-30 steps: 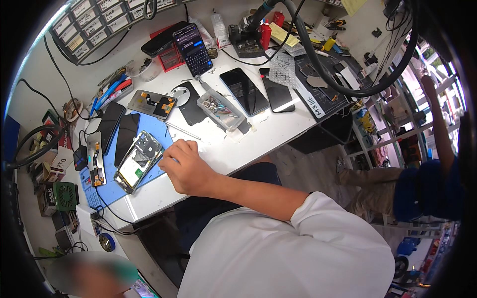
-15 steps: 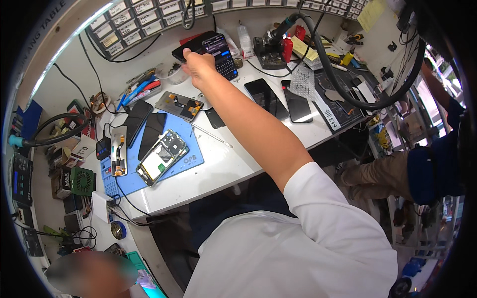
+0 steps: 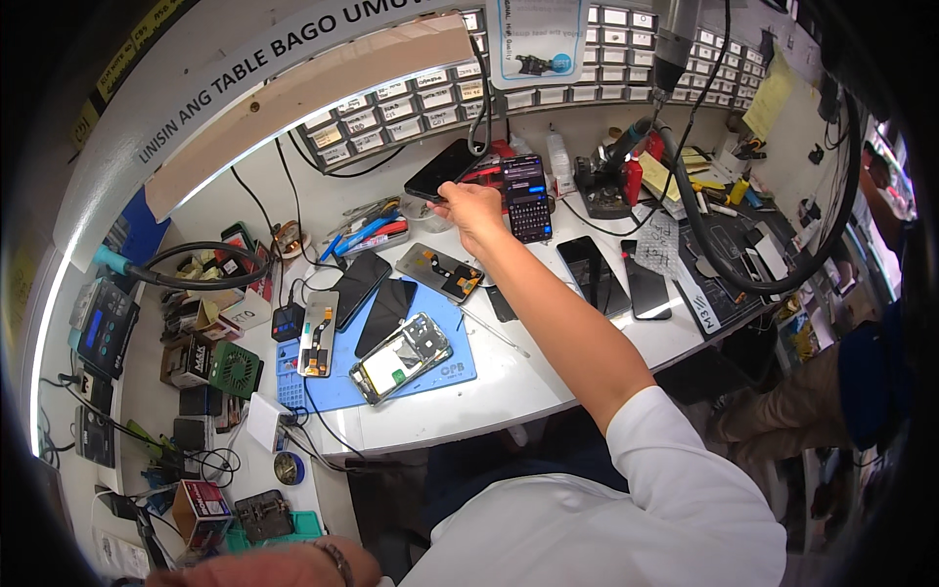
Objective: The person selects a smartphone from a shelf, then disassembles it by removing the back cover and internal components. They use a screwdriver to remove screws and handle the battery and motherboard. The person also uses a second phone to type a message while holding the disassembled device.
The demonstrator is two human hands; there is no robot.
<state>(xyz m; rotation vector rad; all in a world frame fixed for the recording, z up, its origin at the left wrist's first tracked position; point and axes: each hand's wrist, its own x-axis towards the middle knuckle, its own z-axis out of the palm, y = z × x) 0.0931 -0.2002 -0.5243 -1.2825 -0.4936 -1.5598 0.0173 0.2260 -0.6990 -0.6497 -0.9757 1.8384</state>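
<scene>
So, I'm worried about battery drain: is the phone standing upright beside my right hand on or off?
On: the upright phone is lit, with chat bubbles above an on-screen keyboard.

A white table (image 3: 523, 377) stands before a pale wall (image 3: 342, 196) with a long rack of small drawers (image 3: 611, 59), a tan board (image 3: 323, 108) juts out above the table's left part, a thin strip light (image 3: 47, 342) glows at far left, and brightness (image 3: 885, 176) shows at the right edge.
</scene>
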